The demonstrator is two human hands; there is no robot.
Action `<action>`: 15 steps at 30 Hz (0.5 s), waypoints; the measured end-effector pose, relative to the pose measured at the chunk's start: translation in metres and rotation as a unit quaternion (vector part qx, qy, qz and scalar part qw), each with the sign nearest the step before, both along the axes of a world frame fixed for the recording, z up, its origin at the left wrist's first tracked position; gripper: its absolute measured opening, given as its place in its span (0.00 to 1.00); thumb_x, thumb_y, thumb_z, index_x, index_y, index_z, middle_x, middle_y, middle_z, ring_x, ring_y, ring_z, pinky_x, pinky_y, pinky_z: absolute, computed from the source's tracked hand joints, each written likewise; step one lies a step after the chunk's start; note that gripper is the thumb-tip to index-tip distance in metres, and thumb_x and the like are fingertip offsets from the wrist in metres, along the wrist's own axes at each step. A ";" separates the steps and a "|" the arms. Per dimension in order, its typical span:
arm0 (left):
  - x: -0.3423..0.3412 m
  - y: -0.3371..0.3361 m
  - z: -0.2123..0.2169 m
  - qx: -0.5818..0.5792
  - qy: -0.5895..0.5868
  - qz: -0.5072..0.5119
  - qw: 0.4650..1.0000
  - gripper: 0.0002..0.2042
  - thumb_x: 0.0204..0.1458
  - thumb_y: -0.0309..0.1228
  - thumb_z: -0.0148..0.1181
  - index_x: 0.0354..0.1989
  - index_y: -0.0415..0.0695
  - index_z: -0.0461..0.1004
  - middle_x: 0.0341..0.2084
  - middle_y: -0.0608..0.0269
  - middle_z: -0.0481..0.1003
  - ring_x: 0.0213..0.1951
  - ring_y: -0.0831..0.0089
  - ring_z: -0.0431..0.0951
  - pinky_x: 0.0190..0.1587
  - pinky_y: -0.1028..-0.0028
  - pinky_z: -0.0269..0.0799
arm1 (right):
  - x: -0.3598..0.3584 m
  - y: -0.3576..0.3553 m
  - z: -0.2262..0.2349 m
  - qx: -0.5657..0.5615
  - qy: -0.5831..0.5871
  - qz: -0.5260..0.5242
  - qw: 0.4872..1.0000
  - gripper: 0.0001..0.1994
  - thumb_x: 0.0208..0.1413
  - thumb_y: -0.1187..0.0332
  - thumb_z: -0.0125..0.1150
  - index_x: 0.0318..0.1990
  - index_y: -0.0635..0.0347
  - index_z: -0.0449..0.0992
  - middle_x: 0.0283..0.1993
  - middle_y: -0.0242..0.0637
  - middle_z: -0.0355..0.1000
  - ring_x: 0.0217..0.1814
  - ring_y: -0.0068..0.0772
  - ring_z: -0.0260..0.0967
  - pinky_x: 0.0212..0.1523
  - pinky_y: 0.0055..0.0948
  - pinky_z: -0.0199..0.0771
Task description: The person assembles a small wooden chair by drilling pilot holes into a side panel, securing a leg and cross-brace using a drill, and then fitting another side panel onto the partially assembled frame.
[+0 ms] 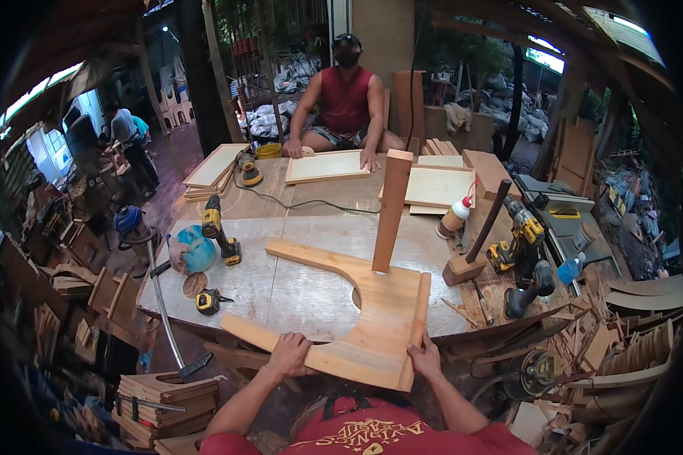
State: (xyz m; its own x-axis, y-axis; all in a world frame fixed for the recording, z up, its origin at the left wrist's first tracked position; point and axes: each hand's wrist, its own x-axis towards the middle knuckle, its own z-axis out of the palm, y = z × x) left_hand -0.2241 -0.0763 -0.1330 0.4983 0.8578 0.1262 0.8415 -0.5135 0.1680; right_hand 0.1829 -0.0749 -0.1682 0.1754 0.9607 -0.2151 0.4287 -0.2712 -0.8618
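Note:
A U-shaped wooden frame (383, 322) lies on the near part of the table and juts over its front edge, the U's mouth facing left. A square wooden post (393, 216) rises from its far right part, leaning slightly. My left hand (291, 354) grips the near arm of the frame from the front, fingers on top. My right hand (425, 356) is closed round the strip along the frame's right edge, its thumb on the near side; the other fingers are partly hidden.
Around the frame are a cordless drill (220, 231), a tape measure (211, 302), a mallet (474, 250), a glue bottle (454, 217) and more drills (525, 235). Across the table (311, 227) sits a co-worker (347, 106), both hands at a pale panel (330, 167). Wood scraps (607, 356) lie at right.

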 end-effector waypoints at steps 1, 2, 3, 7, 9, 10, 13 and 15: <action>0.005 -0.004 0.001 0.010 -0.017 0.006 1.000 0.37 0.31 0.57 0.79 0.48 0.43 0.78 0.43 0.54 0.73 0.49 0.51 0.73 0.56 0.52 0.66 | 0.003 0.007 0.007 -0.009 -0.049 0.014 0.999 0.41 0.58 0.63 0.67 0.76 0.69 0.55 0.52 0.61 0.79 0.51 0.49 0.82 0.55 0.39 0.80; 0.010 -0.008 0.001 0.018 -0.029 0.015 0.999 0.37 0.31 0.56 0.79 0.48 0.43 0.78 0.43 0.54 0.73 0.48 0.51 0.73 0.56 0.52 0.67 | 0.005 0.013 0.014 -0.014 -0.100 0.027 0.994 0.42 0.58 0.61 0.68 0.75 0.70 0.57 0.51 0.63 0.79 0.52 0.52 0.82 0.56 0.41 0.79; 0.016 -0.011 0.002 0.022 -0.034 0.025 0.999 0.37 0.32 0.56 0.79 0.48 0.42 0.78 0.43 0.54 0.73 0.48 0.51 0.73 0.55 0.53 0.67 | 0.005 0.021 0.021 -0.014 -0.108 0.021 0.994 0.41 0.57 0.59 0.68 0.74 0.70 0.58 0.50 0.64 0.79 0.53 0.55 0.81 0.57 0.43 0.78; 0.035 -0.009 0.008 0.059 -0.056 0.055 0.995 0.38 0.32 0.57 0.79 0.49 0.42 0.78 0.42 0.54 0.73 0.47 0.53 0.73 0.52 0.56 0.70 | 0.003 0.043 0.047 -0.041 -0.194 0.046 0.979 0.41 0.56 0.55 0.68 0.72 0.71 0.62 0.50 0.66 0.78 0.56 0.61 0.78 0.61 0.48 0.75; 0.047 -0.006 0.010 0.074 -0.077 0.069 0.992 0.38 0.32 0.57 0.79 0.48 0.42 0.79 0.42 0.54 0.74 0.47 0.53 0.73 0.52 0.56 0.70 | 0.005 0.048 0.057 -0.047 -0.218 0.066 0.973 0.41 0.55 0.53 0.69 0.71 0.69 0.63 0.54 0.66 0.75 0.59 0.64 0.74 0.62 0.51 0.74; 0.053 -0.005 0.010 0.076 -0.082 0.077 0.991 0.38 0.32 0.57 0.80 0.48 0.42 0.79 0.42 0.55 0.74 0.47 0.54 0.73 0.51 0.56 0.70 | 0.008 0.049 0.060 -0.039 -0.208 0.065 0.975 0.41 0.54 0.52 0.69 0.71 0.67 0.64 0.56 0.66 0.72 0.60 0.66 0.72 0.62 0.53 0.72; 0.070 0.001 0.004 0.078 -0.098 0.094 0.988 0.37 0.31 0.57 0.80 0.47 0.43 0.80 0.42 0.55 0.74 0.47 0.54 0.74 0.51 0.56 0.70 | 0.018 0.048 0.064 0.060 -0.197 0.090 0.974 0.43 0.52 0.52 0.71 0.70 0.68 0.62 0.62 0.65 0.68 0.64 0.66 0.67 0.65 0.54 0.68; 0.077 0.008 -0.002 0.067 -0.106 0.105 0.987 0.36 0.31 0.56 0.81 0.46 0.43 0.80 0.42 0.56 0.74 0.47 0.54 0.74 0.51 0.56 0.70 | 0.027 0.041 0.060 0.114 -0.195 0.126 0.966 0.45 0.50 0.54 0.74 0.70 0.70 0.61 0.65 0.63 0.66 0.67 0.64 0.64 0.68 0.53 0.65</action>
